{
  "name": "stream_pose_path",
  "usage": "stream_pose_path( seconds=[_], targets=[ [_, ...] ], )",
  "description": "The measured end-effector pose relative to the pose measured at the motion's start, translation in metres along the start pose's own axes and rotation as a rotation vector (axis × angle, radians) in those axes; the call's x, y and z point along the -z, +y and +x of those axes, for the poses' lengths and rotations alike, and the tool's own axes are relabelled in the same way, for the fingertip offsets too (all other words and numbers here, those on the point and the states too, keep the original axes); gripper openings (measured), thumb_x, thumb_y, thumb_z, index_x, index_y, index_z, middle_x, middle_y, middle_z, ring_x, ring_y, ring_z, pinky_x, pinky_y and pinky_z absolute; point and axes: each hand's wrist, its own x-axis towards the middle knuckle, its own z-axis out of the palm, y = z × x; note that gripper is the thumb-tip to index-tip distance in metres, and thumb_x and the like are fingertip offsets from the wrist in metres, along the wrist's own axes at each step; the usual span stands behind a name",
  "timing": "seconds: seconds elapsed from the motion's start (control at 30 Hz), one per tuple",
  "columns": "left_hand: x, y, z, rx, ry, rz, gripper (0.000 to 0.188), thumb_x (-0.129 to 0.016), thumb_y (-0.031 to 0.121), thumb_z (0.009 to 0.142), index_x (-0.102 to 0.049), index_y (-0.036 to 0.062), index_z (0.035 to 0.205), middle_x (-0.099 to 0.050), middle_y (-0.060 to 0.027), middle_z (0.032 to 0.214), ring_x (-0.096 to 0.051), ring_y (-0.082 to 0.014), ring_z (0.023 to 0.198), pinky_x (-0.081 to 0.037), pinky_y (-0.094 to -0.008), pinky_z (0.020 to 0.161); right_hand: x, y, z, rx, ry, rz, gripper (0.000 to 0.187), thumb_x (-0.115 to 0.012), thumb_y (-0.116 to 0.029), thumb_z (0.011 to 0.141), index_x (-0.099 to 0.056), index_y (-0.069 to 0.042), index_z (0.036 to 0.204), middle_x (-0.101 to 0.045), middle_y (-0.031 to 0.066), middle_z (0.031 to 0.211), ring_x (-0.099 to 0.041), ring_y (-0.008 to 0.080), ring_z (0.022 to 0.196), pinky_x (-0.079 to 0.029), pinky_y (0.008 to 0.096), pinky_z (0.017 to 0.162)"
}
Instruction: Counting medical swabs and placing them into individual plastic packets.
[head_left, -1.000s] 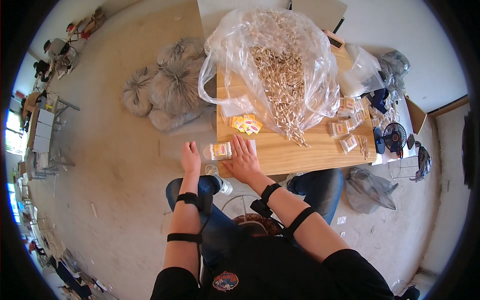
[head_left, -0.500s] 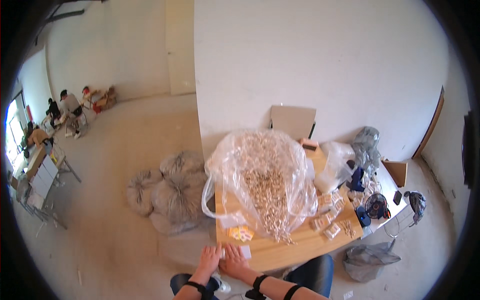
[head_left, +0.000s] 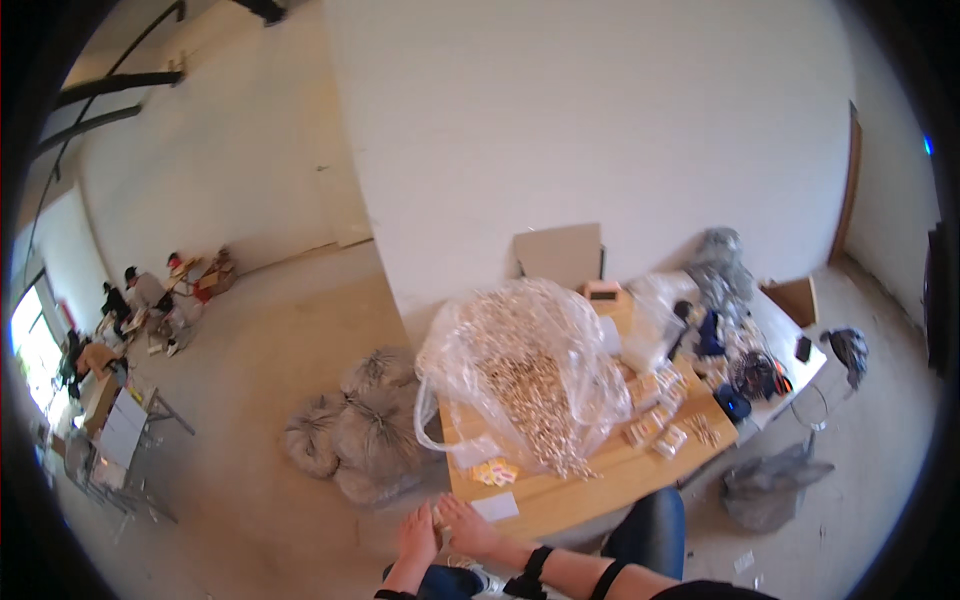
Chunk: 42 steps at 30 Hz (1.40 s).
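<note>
My left hand (head_left: 418, 535) and my right hand (head_left: 468, 526) are together at the near left corner of the wooden table (head_left: 560, 500). Both have curled fingers around something small and pale between them, too hidden to make out. A white card (head_left: 496, 507) lies on the table edge beside my right hand. Just beyond it are several yellow-and-white cards (head_left: 494, 472). A big clear plastic bag (head_left: 450, 350) stands open behind them, with a heap of small golden-brown pieces (head_left: 535, 400) spilling toward the front edge.
Small filled packets (head_left: 655, 410) and loose pieces (head_left: 704, 430) lie at the table's right. A fan (head_left: 752, 374) stands on the white side table (head_left: 790, 350). Grey sacks (head_left: 375, 430) sit on the floor at left, a grey bag (head_left: 775, 485) at right. People (head_left: 150, 292) sit far left.
The view has tilted and turned. My hands have come off the white card to the table's corner, leaving the card more exposed.
</note>
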Motion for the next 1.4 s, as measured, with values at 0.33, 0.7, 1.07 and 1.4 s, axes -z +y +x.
stream_pose_path(
  seconds=[0.33,0.7,1.07,1.4],
  targets=[
    [-0.042,0.162,0.026,-0.252,0.187,-0.49,0.047,-0.058,0.007,0.081,-0.048,-0.0053,0.126,-0.057,-0.0275,0.114,-0.054,-0.0461,0.105,-0.046,-0.0506,0.088,0.128,0.018,-0.106,-0.191,0.177,-0.072,0.063,-0.051,-0.002,0.079,-0.039,0.002,0.141,-0.038,0.0216,0.149,-0.031,0.0367,0.142,-0.025,0.0511,0.115],
    [-0.029,0.192,-0.02,-0.201,-0.003,-0.519,0.047,-0.058,0.013,0.085,-0.048,-0.0077,0.126,-0.058,-0.0285,0.118,-0.054,-0.0442,0.112,-0.045,-0.0482,0.095,0.12,-0.004,-0.165,-0.219,0.263,-0.12,0.059,-0.051,-0.004,0.08,-0.042,0.003,0.138,-0.042,0.0228,0.145,-0.034,0.0386,0.14,-0.029,0.052,0.112],
    [-0.031,0.172,-0.033,-0.161,0.053,-0.705,0.04,-0.056,0.013,0.089,-0.049,-0.0041,0.125,-0.059,-0.0279,0.118,-0.055,-0.0447,0.111,-0.045,-0.0461,0.094,0.116,-0.028,-0.152,-0.161,0.189,-0.318,0.051,-0.052,-0.01,0.081,-0.049,0.006,0.13,-0.05,0.0228,0.136,-0.043,0.037,0.132,-0.033,0.0483,0.111],
    [0.019,0.185,-0.029,-0.034,-0.342,-1.267,0.053,-0.065,0.006,0.085,-0.048,0.0024,0.134,-0.062,-0.0128,0.12,-0.058,-0.0211,0.111,-0.045,-0.031,0.094,0.171,-0.018,-0.164,-0.061,0.366,0.326,0.027,-0.07,0.005,0.075,-0.071,-0.007,0.099,-0.066,0.0129,0.115,-0.056,0.0323,0.121,-0.045,0.0389,0.1]
  ],
)
